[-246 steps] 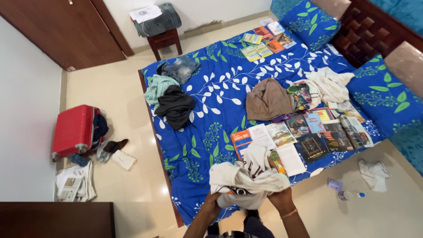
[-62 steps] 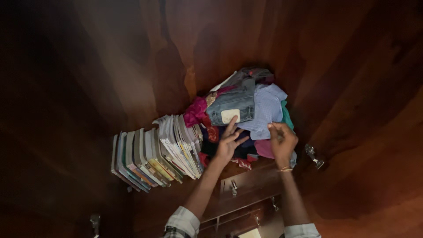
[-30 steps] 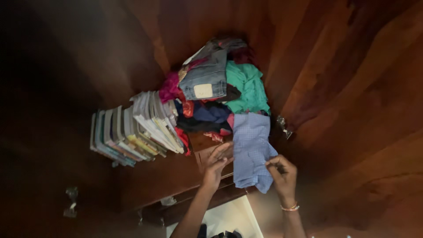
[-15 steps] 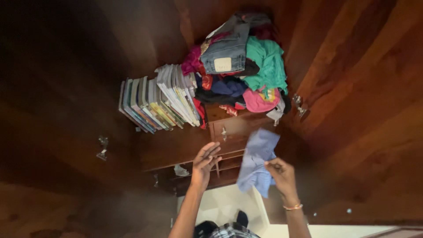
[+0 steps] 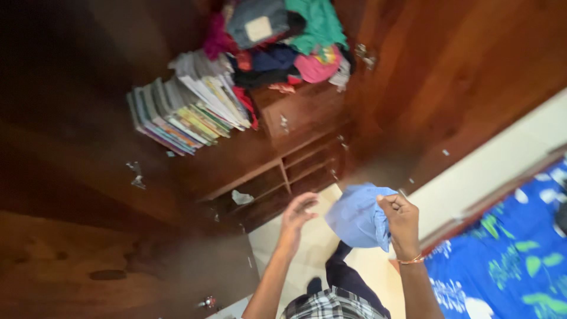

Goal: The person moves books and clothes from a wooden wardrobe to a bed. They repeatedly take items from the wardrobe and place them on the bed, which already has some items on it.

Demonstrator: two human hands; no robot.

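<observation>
Below wardrobe (image 5: 295,136): right hand (image 5: 400,218) grips blue cloth (image 5: 357,217); apparently bunched.

— What has the right hand (image 5: 400,220) got?

— A light blue cloth (image 5: 357,217), bunched up and pinched at its top edge, held in the air in front of the wooden wardrobe (image 5: 307,112).

— And the left hand (image 5: 297,214)?

— Empty, its palm spread, just beside the cloth but apart from it.

— What's on the shelf?

— A row of leaning books (image 5: 183,109), and right of them a heap of clothes (image 5: 283,38). A blue leaf-print bed sheet (image 5: 508,254) shows at the lower right.
</observation>
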